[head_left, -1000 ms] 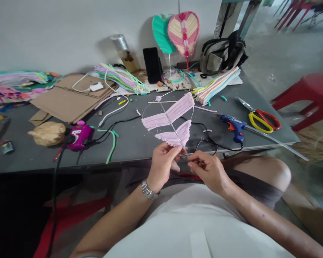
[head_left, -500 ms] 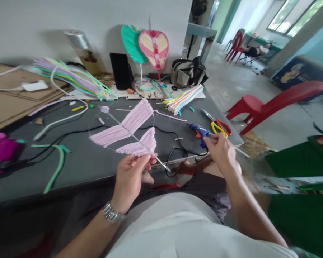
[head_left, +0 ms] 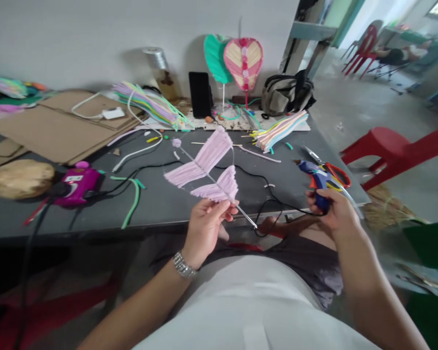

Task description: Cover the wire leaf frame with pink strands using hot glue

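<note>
My left hand (head_left: 206,226) is closed on the wire stem of a half-made fan of pale pink straws (head_left: 204,170), held up over the near edge of the dark table (head_left: 168,204). My right hand (head_left: 332,209) is wrapped round the handle of the blue glue gun (head_left: 316,177) at the table's right edge. The gun's black cord (head_left: 273,197) loops toward my lap. Scissors with red and yellow handles (head_left: 336,172) lie just behind the gun.
Finished green and pink fans (head_left: 237,58) lean on the back wall beside a black phone (head_left: 200,92) and a bag (head_left: 286,92). Bundles of coloured straws (head_left: 277,131) lie behind. A magenta tool (head_left: 76,182) and cardboard sheets (head_left: 54,131) sit on the left. Red chairs (head_left: 394,146) stand to the right.
My right hand left the fan's stem, reached right and closed on the blue glue gun. My left hand kept hold of the pink fan. The view swung right, then partly back.
</note>
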{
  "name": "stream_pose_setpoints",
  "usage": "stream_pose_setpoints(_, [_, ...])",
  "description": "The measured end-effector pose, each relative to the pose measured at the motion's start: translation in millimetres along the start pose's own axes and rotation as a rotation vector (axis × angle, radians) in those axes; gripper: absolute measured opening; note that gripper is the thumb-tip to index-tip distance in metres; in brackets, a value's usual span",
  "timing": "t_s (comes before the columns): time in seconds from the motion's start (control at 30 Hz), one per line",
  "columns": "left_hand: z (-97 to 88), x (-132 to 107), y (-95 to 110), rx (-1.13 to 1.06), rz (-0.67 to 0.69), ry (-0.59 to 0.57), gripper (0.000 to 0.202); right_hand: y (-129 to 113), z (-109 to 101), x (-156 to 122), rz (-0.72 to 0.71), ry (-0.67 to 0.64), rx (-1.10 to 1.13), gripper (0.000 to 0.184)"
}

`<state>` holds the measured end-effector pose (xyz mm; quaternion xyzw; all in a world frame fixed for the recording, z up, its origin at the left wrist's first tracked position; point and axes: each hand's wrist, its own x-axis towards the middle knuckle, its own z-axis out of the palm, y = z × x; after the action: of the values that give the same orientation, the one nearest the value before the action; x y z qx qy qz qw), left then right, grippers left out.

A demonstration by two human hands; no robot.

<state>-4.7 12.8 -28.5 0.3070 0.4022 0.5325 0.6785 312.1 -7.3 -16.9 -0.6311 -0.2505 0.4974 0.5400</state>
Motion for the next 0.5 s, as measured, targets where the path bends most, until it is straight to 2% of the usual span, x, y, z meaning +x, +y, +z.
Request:
stream_pose_setpoints(0.1, [-1.6,0.0,-1.2,0.005,-0.012,-0.021,0.022,5.7,5.2,-24.2,-0.08,-0.12,0.098,0.019])
stream_pose_setpoints(0.17, [-1.7,0.0,-1.6,0.014,-0.019,-0.014,0.022,7.8,11.6,-43.2,-0.175,-0.142,0.059,0.014])
stream_pose_setpoints(0.23, [-0.6,0.5,-2.3,0.027,-0.021,0.016,0.022,9.3,20.3,-60.9,-0.216,-0.158,0.016,0.02])
stream_pose_setpoints(0.3, [1.4,1.4,-3.3,0.046,-0.012,0.06,0.022,12.3,29.5,-73.8,-0.228,-0.197,-0.007,0.026])
stream_pose_setpoints(0.43, [5.4,2.4,-5.3,0.053,-0.009,0.089,0.022,25.4,42.6,-81.4,-0.184,-0.358,-0.052,0.01])
stream_pose_setpoints(0.5, [6.4,1.9,-4.9,0.031,-0.034,0.076,0.025,31.5,46.2,-80.5,-0.138,-0.433,-0.042,0.012])
